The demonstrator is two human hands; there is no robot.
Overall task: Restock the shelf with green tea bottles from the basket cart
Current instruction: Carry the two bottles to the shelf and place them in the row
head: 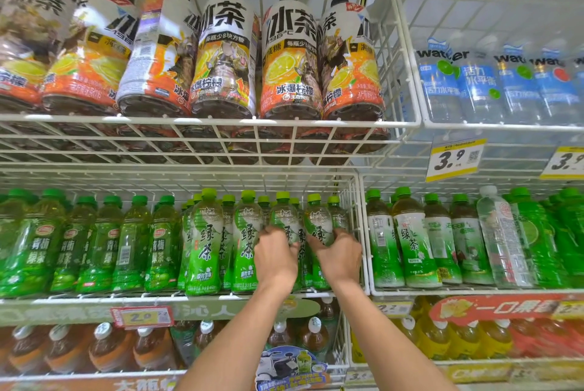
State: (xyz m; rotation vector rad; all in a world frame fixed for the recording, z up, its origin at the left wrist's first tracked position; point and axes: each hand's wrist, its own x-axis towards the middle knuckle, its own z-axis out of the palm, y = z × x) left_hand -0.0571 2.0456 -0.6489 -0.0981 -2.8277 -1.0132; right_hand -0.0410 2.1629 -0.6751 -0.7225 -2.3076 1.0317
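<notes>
As the left hand [275, 259] and right hand [339, 256] are reaching into the shelf [158, 296], their fingers [343, 234] are seemingly gripping adjacent green tea bottles [284, 217]

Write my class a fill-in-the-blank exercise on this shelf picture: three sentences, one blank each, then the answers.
The left hand and right hand grip green tea bottles with ____ caps.
The yellow price tag under the water bottles reads ____.
The lemon iced tea bottles on the top shelf have ____ caps.
Answers: green; 3.9; black.
</notes>
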